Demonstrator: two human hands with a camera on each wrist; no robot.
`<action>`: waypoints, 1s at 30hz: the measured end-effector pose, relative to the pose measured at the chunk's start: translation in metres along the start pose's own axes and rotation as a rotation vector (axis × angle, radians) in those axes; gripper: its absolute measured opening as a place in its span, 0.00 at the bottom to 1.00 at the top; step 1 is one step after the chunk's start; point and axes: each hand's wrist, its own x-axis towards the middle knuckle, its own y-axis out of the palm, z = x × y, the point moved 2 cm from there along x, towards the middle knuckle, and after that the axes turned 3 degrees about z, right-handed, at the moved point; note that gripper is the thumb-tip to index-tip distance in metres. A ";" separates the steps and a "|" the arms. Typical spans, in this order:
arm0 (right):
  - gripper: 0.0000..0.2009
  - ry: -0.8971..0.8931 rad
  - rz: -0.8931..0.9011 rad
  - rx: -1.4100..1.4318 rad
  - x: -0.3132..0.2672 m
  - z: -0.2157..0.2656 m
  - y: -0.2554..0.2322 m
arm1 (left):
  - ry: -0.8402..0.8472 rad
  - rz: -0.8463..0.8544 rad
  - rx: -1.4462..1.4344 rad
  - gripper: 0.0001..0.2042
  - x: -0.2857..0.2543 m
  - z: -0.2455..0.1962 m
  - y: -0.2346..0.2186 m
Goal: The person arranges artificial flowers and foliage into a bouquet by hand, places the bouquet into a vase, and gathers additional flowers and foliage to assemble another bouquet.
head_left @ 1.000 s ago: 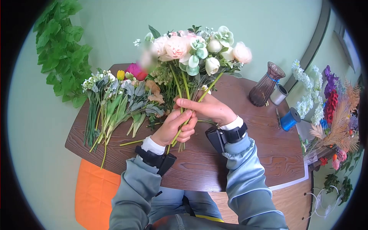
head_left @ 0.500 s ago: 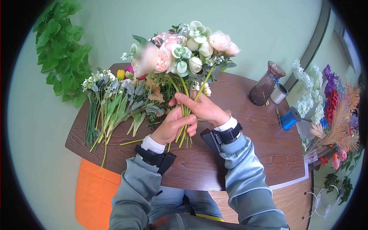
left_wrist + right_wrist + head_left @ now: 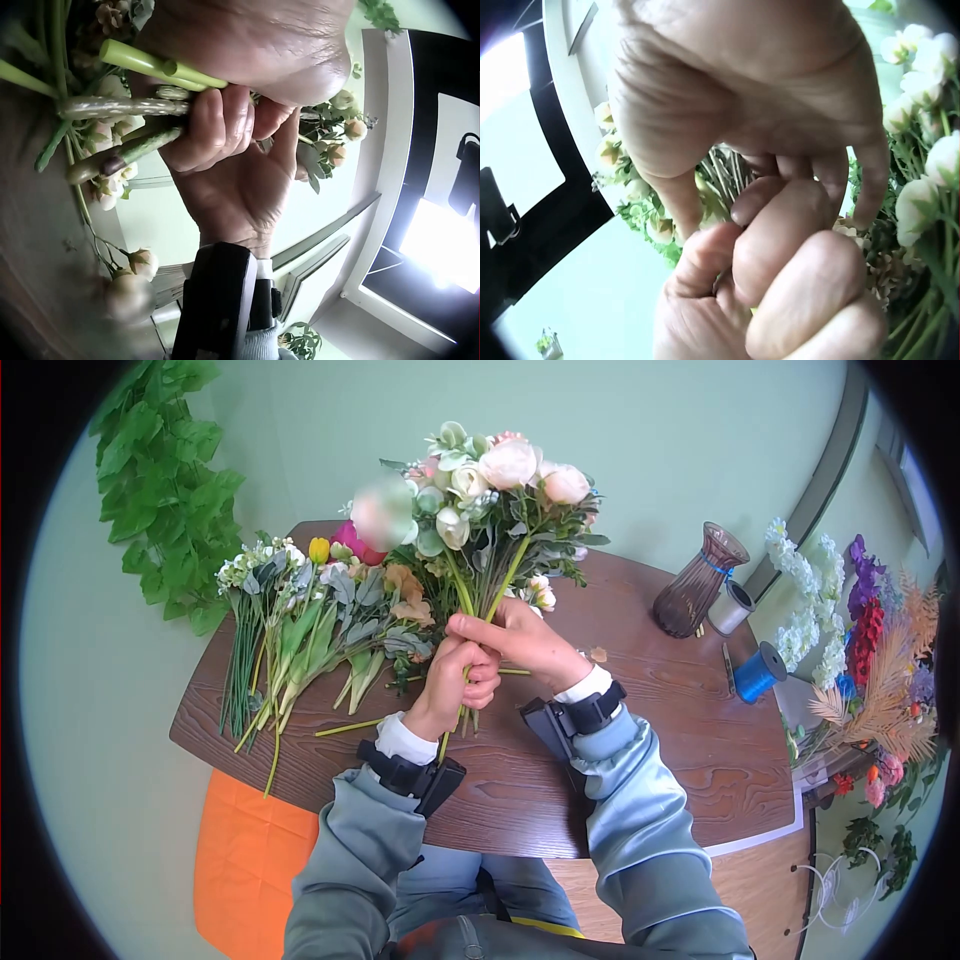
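A bouquet of artificial flowers (image 3: 510,465), with pale pink and white blooms and green leaves, stands upright in both hands above the table. My left hand (image 3: 455,688) grips the lower green stems in a fist. Just above it, my right hand (image 3: 535,648) holds the stems with its thumb across the front and its fingers behind. Cut stem ends (image 3: 112,109) stick out below the left fist in the left wrist view. The right wrist view shows the right hand (image 3: 750,82) arched over the left fist (image 3: 795,277), with thin stems between them.
Loose flowers (image 3: 290,650), including a yellow tulip (image 3: 318,550), lie on the left of the brown table (image 3: 640,760). At the back right are a purple-tinted glass vase (image 3: 690,595), a silvery spool (image 3: 730,608) and a blue ribbon spool (image 3: 760,672). More colourful flowers (image 3: 870,650) stand beyond.
The bouquet's blooms have swung left and turned, showing different flowers in front. My left hand has loosened and closed again round the stems; the right hand has moved slightly left.
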 end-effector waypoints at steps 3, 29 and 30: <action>0.15 -0.045 0.042 0.125 0.001 -0.005 -0.007 | 0.031 -0.022 0.067 0.01 -0.001 -0.003 0.004; 0.16 0.321 0.159 -0.854 -0.029 -0.022 -0.066 | 0.104 -0.039 0.250 0.12 0.002 -0.004 0.003; 0.15 0.275 0.155 -0.912 -0.025 -0.030 -0.064 | 0.102 -0.049 0.247 0.12 0.002 -0.004 0.004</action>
